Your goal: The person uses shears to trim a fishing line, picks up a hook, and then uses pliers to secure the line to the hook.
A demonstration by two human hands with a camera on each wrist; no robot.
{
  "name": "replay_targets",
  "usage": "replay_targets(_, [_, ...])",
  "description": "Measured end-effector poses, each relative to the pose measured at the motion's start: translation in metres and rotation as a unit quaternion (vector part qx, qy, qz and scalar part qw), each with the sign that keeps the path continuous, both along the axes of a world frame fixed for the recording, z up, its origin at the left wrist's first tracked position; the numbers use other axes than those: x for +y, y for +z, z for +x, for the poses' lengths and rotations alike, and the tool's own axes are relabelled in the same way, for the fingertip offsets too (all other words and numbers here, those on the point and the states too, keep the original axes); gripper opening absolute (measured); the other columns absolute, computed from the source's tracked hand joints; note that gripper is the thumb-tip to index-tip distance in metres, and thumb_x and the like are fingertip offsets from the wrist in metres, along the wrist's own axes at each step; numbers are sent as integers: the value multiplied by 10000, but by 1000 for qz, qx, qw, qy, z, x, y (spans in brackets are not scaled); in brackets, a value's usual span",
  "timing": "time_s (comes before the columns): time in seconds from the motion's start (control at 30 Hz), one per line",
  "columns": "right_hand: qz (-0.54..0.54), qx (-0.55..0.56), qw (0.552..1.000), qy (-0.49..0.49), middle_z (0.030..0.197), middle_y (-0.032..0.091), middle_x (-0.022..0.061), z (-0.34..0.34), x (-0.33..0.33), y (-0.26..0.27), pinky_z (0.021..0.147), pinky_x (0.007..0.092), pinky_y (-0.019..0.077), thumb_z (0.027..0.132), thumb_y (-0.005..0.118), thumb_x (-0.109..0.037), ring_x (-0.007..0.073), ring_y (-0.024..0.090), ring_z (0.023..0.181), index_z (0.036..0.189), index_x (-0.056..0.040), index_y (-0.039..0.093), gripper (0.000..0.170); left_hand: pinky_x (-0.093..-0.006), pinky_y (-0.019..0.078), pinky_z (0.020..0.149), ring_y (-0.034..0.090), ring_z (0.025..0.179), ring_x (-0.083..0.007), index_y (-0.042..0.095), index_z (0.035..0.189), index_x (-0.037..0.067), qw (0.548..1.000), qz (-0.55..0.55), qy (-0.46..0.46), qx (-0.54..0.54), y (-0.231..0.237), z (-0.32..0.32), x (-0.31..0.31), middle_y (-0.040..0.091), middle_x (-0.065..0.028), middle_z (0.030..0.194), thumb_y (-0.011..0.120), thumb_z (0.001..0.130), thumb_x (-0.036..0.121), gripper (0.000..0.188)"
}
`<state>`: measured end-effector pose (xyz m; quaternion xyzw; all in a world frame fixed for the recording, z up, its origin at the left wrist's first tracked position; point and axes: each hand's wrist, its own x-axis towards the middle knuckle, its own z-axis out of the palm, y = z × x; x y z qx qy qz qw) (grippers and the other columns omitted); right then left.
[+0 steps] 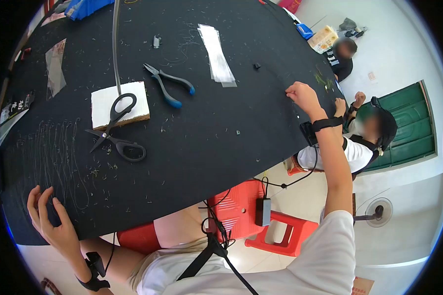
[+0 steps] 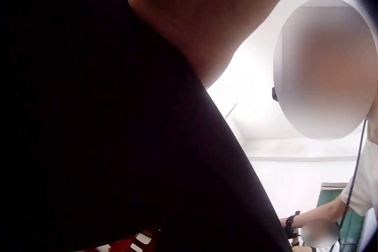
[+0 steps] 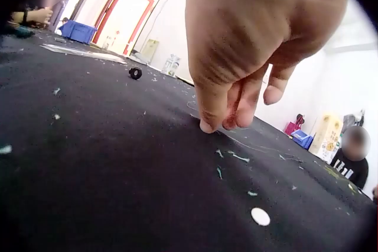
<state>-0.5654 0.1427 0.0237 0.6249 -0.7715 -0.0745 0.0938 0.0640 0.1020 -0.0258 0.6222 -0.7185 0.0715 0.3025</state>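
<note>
My left hand point(image 1: 56, 231) rests at the table's near left edge, fingers spread, fingertips at the lower ends of thin looped threads point(image 1: 59, 157). In the left wrist view, only a dark, cropped part of the hand point(image 2: 201, 15) shows; its fingertips are hidden. My right hand point(image 1: 305, 101) is out at the table's right side, fingers bent together and pointing down. In the right wrist view, this hand point(image 3: 254, 45) has its thumb and fingertips low at the black cloth, pinching what looks like a fine thread point(image 3: 254, 145) that trails away right.
Black scissors point(image 1: 114, 123) lie partly on a white block point(image 1: 142, 98) with a rod standing at it. Pliers point(image 1: 165, 86), clear plastic strips point(image 1: 216, 56) and a small black piece point(image 1: 257, 66) are farther right. Scraps dot the cloth. Two people sit beyond the right edge.
</note>
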Motion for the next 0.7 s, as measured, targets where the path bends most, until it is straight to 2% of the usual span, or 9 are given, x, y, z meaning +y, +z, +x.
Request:
replay_targets(0.07, [-15, 19, 1000, 17, 744, 586, 52, 1, -2, 1, 664, 342, 477, 705, 622, -108, 229, 595, 749, 779, -108, 661, 84, -376, 333, 918, 508, 1042, -231, 615, 948, 61, 1000, 2, -8, 14, -1, 0, -1, 514, -62, 1146, 530, 788, 48, 182])
replay_targets(0.13, [-13, -33, 999, -16, 723, 577, 62, 2, -2, 2, 638, 347, 474, 692, 617, -104, 232, 596, 726, 742, -95, 630, 53, -376, 331, 918, 505, 1044, -236, 613, 944, 61, 1000, 2, -15, 23, 2, 2, -1, 513, -63, 1146, 532, 783, 46, 181])
replay_targets(0.27, [-17, -40, 999, -31, 726, 588, 70, 1, -3, 2, 620, 338, 471, 677, 611, -106, 234, 597, 705, 745, -84, 614, 72, -381, 330, 917, 489, 1047, -254, 603, 921, 58, 1000, -1, -11, 25, 6, -2, 2, 515, -81, 1123, 543, 779, 48, 155])
replay_targets(0.37, [-78, -83, 993, -40, 727, 602, 80, 4, 2, 9, 610, 324, 468, 678, 603, -114, 230, 604, 688, 756, -76, 603, 87, -379, 324, 906, 489, 1015, -257, 603, 895, 55, 999, -7, -16, 47, 10, -5, 3, 515, -80, 1106, 563, 747, 50, 153])
replay_targets(0.43, [-185, -151, 970, -54, 718, 614, 79, 7, 8, 15, 595, 300, 461, 692, 603, -122, 204, 607, 659, 754, -60, 589, 89, -376, 320, 908, 487, 1014, -261, 604, 886, 60, 999, -11, -27, 43, 10, -3, 3, 516, -78, 1095, 571, 739, 57, 150])
replay_targets(0.47, [-213, -191, 957, -50, 684, 604, 69, 4, 10, 17, 584, 273, 451, 724, 605, -129, 153, 596, 635, 776, -43, 587, 102, -375, 318, 908, 487, 1008, -259, 604, 876, 62, 999, -20, -24, 41, 10, -4, 4, 519, -77, 1077, 576, 734, 64, 145])
replay_targets(0.57, [-279, -218, 935, -26, 661, 590, 52, 27, 17, 38, 579, 252, 439, 747, 602, -124, 109, 569, 617, 797, -25, 592, 112, -378, 320, 920, 486, 1031, -257, 600, 892, 64, 998, -2, -21, 52, 13, -3, 5, 519, -79, 1085, 560, 768, 80, 131])
replay_targets(0.63, [-280, -254, 926, -11, 684, 592, 29, 44, 19, 47, 583, 224, 429, 778, 600, -114, 82, 555, 634, 820, -9, 594, 113, -361, 352, 882, 505, 997, -264, 609, 862, 53, 996, -13, -41, 73, 15, -2, 6, 531, -94, 1051, 568, 754, 62, 116])
replay_targets(0.7, [-317, -369, 873, 35, 720, 596, 5, 61, 20, 48, 596, 200, 424, 796, 599, -98, 73, 555, 658, 830, -8, 592, 96, -352, 370, 861, 514, 975, -268, 611, 843, 41, 992, -27, -63, 110, 17, -2, 7, 536, -107, 1034, 572, 741, 41, 109])
